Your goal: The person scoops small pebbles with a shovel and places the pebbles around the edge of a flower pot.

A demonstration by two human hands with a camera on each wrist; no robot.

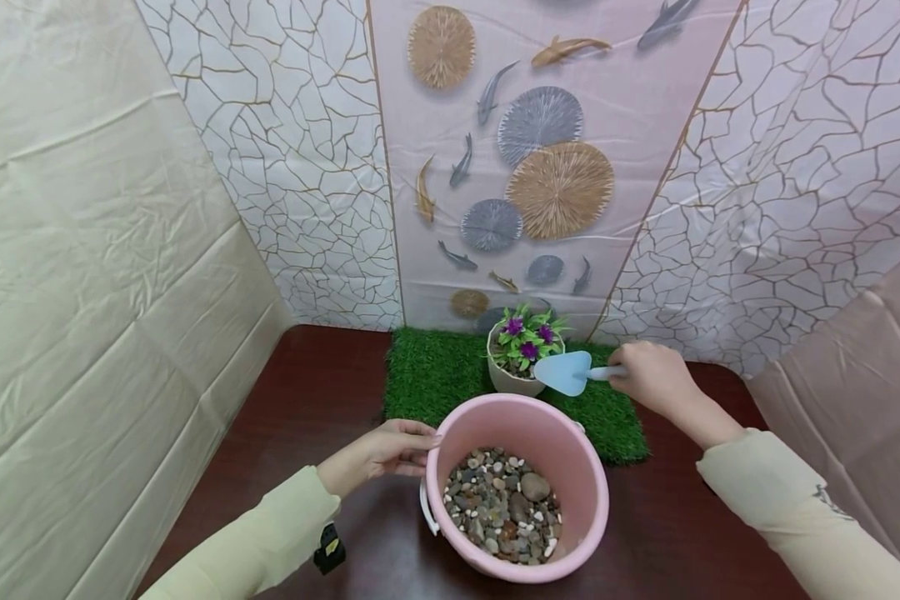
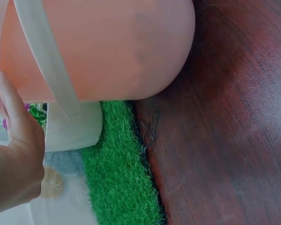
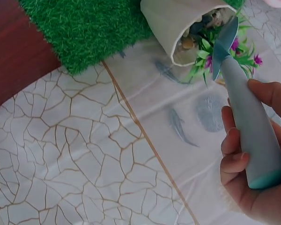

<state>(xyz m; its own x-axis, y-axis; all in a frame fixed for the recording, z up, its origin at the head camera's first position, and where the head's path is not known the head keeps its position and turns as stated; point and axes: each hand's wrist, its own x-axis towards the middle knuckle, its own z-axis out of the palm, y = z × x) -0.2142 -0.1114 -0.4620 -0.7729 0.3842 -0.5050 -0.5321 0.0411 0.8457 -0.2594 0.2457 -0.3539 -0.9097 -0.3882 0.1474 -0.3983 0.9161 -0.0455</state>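
A pink bucket point(image 1: 596, 500) with pebbles point(image 1: 502, 508) in its bottom stands at the front. My left hand point(image 1: 390, 450) holds its left rim, fingertips at the edge; the wrist view shows a digit point(image 2: 11, 96) against the outside of the rim. My right hand point(image 1: 652, 375) grips the handle of a light blue trowel point(image 1: 566, 372), fingers wrapped round it. The trowel's blade point(image 3: 225, 44) is turned on edge at the mouth of a white flowerpot point(image 1: 513, 383). Purple flowers point(image 1: 528, 350) with green leaves grow in the pot, and small stones point(image 3: 189, 43) lie at its mouth.
The flowerpot stands on a green artificial grass mat point(image 1: 435, 375) behind the bucket. Beneath is a dark red-brown table point(image 1: 292, 408). The bucket's white handle point(image 1: 427, 508) hangs at its left side. A patterned cloth point(image 1: 322, 167) rises behind the table, with plain cloth walls beside it.
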